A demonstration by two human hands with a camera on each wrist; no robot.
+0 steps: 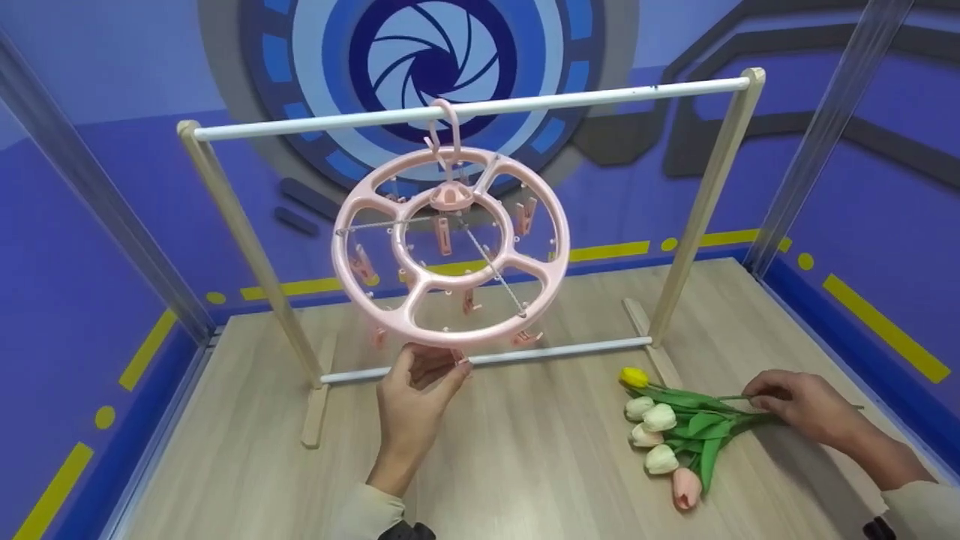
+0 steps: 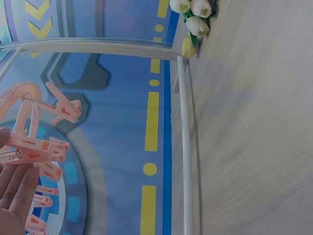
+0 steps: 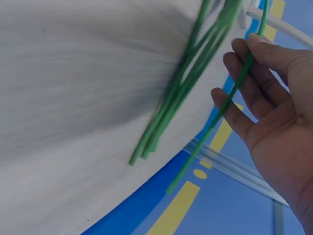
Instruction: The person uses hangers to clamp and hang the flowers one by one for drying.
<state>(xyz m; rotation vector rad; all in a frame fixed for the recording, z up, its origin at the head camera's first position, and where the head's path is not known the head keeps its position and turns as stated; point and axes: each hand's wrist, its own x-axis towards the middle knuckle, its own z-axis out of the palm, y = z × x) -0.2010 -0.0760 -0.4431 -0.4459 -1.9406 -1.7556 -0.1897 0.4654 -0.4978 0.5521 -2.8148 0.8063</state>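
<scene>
A pink round clip hanger [image 1: 450, 334] hangs by its hook from a white bar, with several small clothespins around it. At its near rim my left hand [image 1: 412, 405] pinches a clothespin [image 2: 34, 149] between thumb and fingers. My right hand [image 1: 810, 405] holds a single green stem [image 3: 212, 125] between thumb and fingertips. That stem leads to the yellow tulip [image 1: 634, 377] at the top of the bunch. White tulips [image 1: 660, 417] and a pink tulip [image 1: 686, 489] lie on the table, their stems [image 3: 171, 107] bundled apart from the held one.
The rack has wooden posts [image 1: 701, 217], a white top bar [image 1: 585, 99] and a low white bar [image 1: 562, 350] near the wooden tabletop [image 1: 525, 450]. Blue patterned walls [image 1: 135, 187] stand behind and at both sides.
</scene>
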